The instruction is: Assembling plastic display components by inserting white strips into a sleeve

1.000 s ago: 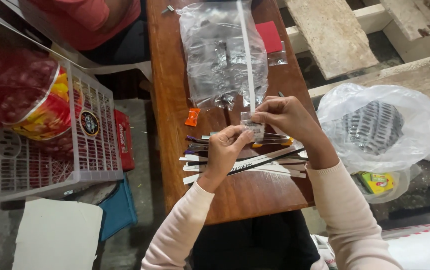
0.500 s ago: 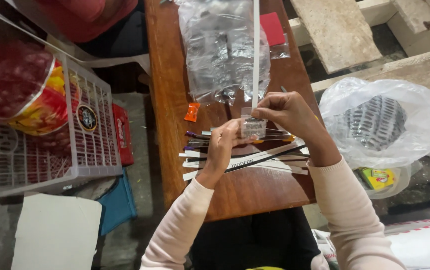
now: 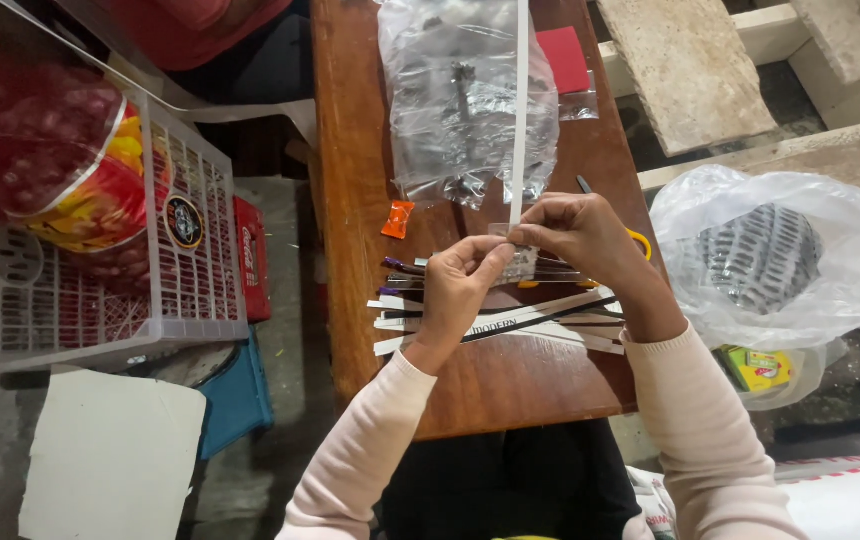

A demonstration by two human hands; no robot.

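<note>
Both my hands meet over the brown wooden table (image 3: 355, 160). My left hand (image 3: 458, 290) and my right hand (image 3: 580, 238) pinch a small clear plastic packet (image 3: 522, 263) between their fingertips. A long white paper strip (image 3: 519, 110) runs up and away from the packet between my right fingers. Under my hands lie several white and black paper strips (image 3: 495, 322) and some thin dark sticks (image 3: 402, 267). I cannot tell what is inside the packet.
A crumpled clear plastic bag (image 3: 465, 95) lies farther up the table, a small orange piece (image 3: 398, 219) beside it and a red card (image 3: 562, 58) at the far edge. A white wire basket (image 3: 100, 300) stands left. A white plastic bag (image 3: 775, 255) sits right. Yellow scissor handles (image 3: 640, 240) peek from behind my right hand.
The hands have stayed together on the packet. The white strip now stands straighter, nearly vertical. The view has shifted slightly.
</note>
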